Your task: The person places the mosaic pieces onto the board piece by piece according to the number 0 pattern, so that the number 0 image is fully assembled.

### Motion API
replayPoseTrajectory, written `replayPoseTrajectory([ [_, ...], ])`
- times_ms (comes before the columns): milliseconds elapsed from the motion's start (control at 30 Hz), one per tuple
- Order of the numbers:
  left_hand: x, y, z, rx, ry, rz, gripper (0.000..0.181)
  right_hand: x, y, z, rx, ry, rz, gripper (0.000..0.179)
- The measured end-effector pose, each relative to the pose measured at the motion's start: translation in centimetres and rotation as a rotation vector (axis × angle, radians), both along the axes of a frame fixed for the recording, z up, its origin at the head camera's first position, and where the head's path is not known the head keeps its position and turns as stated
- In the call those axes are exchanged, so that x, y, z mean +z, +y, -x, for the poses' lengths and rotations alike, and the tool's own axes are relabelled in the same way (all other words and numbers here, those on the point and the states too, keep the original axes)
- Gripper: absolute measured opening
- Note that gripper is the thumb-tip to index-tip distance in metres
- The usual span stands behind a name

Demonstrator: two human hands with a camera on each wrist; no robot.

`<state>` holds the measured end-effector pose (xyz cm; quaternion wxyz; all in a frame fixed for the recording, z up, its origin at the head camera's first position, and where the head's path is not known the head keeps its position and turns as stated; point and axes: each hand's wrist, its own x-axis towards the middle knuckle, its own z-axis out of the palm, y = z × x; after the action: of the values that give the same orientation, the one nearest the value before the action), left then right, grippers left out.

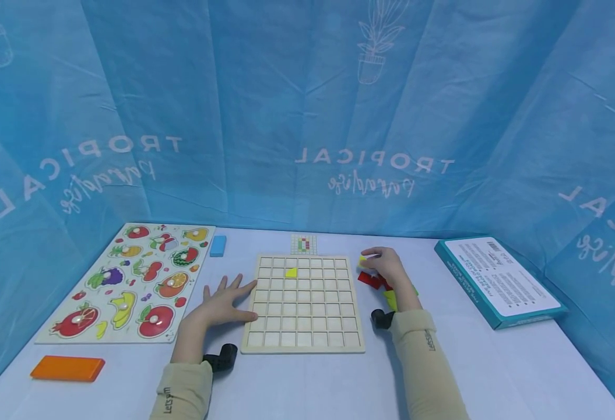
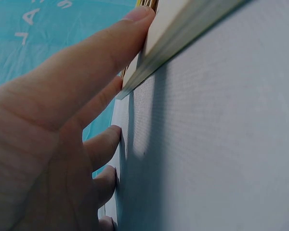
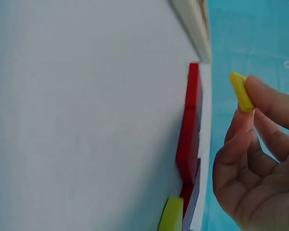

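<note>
A pale wooden grid board (image 1: 304, 350) lies on the table, with one yellow piece (image 1: 291, 272) in a cell of its second row. At the board's left side my left hand (image 1: 227, 303) is spread, thumb and index fingertip on the frame. In the left wrist view that thumb (image 2: 86, 67) rests on the board's edge (image 2: 168, 45). Right of the board, my right hand (image 1: 388, 267) pinches a small yellow block (image 3: 242, 92) between thumb and fingers. Red blocks (image 3: 190, 139) and a yellow-green block (image 3: 171, 214) lie below that hand, partly hidden by it in the head view.
A small pattern card (image 1: 304, 244) lies behind the board. To the left are a fruit puzzle (image 1: 144, 286), a blue block (image 1: 218, 246) and an orange block (image 1: 68, 368). A teal box (image 1: 501, 283) lies at right. Blue cloth (image 1: 307, 116) hangs at the back.
</note>
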<state>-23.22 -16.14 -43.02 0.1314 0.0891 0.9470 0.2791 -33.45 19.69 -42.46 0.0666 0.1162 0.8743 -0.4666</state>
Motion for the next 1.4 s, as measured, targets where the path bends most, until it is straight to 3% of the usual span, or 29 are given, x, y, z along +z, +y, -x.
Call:
replayPoseTrajectory([
  [267,0.1,0.0,-0.1,-0.001,0.004,0.002,0.086,1.1,-1.2,-1.3,-0.023,0.000,0.103,0.032],
  [533,0.1,0.0,-0.1,-0.004,0.011,0.002,0.085,0.8,-2.1,-1.4,-0.048,0.013,0.207,0.029],
  [800,-0.1,-0.1,0.0,-0.008,0.018,0.003,0.085,1.0,-2.8,-2.0,0.024,0.048,0.307,0.031],
  [1400,-0.2,-0.1,0.1,-0.001,0.007,0.004,0.086,0.9,-4.6,-2.9,0.120,0.108,0.324,0.031],
])
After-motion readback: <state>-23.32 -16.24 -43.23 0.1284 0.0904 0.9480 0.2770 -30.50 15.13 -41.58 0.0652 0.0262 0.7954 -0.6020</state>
